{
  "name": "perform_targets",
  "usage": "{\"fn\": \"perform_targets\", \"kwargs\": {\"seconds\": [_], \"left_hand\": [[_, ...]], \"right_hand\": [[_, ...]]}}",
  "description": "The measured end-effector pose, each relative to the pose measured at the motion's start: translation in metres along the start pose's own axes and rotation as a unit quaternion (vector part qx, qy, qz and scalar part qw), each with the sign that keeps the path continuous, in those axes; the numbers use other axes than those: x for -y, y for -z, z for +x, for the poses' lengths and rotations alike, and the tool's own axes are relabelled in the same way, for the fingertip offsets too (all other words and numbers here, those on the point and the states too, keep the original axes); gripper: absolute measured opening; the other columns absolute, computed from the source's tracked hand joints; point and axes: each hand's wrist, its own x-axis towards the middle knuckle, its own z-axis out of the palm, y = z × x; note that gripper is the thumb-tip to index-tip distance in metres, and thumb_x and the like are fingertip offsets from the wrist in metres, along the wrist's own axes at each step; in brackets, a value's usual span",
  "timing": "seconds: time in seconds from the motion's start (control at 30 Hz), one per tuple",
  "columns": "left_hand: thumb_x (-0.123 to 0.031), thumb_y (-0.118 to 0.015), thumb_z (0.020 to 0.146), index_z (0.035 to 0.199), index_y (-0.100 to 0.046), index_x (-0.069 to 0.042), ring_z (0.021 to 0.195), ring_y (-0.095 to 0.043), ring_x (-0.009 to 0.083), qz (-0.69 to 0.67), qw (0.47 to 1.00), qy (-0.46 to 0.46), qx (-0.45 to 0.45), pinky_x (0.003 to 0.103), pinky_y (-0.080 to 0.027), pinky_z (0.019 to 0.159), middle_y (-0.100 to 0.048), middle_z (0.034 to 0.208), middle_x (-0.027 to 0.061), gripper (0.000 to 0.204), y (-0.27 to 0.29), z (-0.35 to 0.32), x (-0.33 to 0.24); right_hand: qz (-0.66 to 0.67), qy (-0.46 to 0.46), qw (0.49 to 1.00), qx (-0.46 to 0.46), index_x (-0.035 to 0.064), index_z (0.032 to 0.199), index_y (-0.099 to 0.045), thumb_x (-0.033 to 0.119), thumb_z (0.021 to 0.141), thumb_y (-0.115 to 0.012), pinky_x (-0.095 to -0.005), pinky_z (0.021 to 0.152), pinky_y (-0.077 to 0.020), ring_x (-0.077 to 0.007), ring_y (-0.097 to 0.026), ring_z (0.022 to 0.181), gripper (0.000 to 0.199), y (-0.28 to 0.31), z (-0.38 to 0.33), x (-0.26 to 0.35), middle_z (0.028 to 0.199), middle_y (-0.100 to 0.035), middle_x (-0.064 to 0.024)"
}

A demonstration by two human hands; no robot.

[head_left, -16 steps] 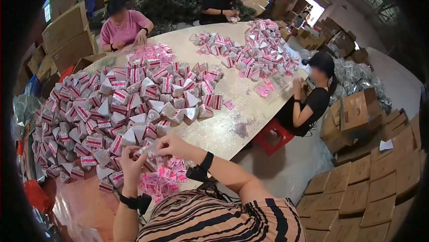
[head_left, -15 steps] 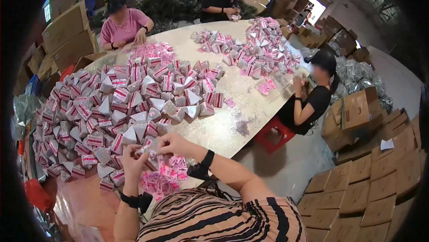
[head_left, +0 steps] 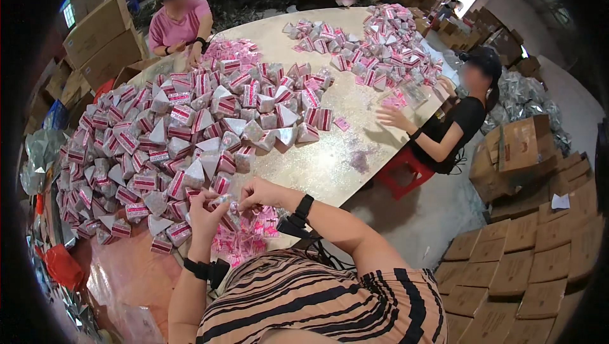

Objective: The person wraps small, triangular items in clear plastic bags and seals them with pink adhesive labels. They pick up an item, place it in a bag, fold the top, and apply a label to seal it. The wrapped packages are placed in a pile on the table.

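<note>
My left hand (head_left: 207,217) and my right hand (head_left: 260,193) meet over the near edge of the table. Between their pinched fingers is a small silvery, glittery wedge-shaped piece (head_left: 223,200), mostly covered by the fingers. Just below them lies a heap of small pink labels (head_left: 250,233). Beyond and to the left of my hands spreads a big pile of glittery wedge-shaped pieces (head_left: 184,115), many with a dark pink and white striped band around them.
Glitter dusts the pale table (head_left: 311,176). A second pile of wedges (head_left: 387,46) lies at the far right. Three people sit around the table, one on a red stool (head_left: 403,176). Cardboard boxes (head_left: 520,268) cover the floor at right; an orange-red bag (head_left: 63,266) is at left.
My view has shifted, so the table appears farther up and right. My hands stay together at the silvery piece. The person at right has stretched a hand over the table.
</note>
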Motion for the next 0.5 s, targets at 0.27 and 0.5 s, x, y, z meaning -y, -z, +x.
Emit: {"fn": "perform_targets", "kwargs": {"seconds": [0.27,0.5], "left_hand": [[-0.018,-0.074,0.075,0.109,-0.056,-0.002,0.072,-0.054,0.011,-0.08,0.994,0.078,0.021,0.024,-0.045,0.056,-0.056,0.086,0.0061,0.041,-0.009,0.005,0.023],[-0.011,-0.065,0.082,0.104,-0.06,0.002,0.08,-0.058,0.0121,0.007,0.999,-0.02,0.028,0.025,-0.05,0.064,-0.06,0.088,0.0085,0.026,0.008,0.011,0.055]], "right_hand": [[-0.033,-0.011,0.998,-0.054,0.0036,0.077,-0.066,0.009,0.074,-0.071,-0.0232,0.045,-0.0395,-0.0084,-0.053,0.051,0.007,0.036,-0.005,0.01,0.063,-0.062,-0.0027],[-0.261,0.165,0.747,-0.588,-0.0015,0.097,-0.065,0.023,0.079,-0.067,-0.0284,0.063,-0.0503,-0.0203,-0.064,0.072,0.03,0.284,-0.114,0.149,0.075,-0.064,-0.0122]]}}
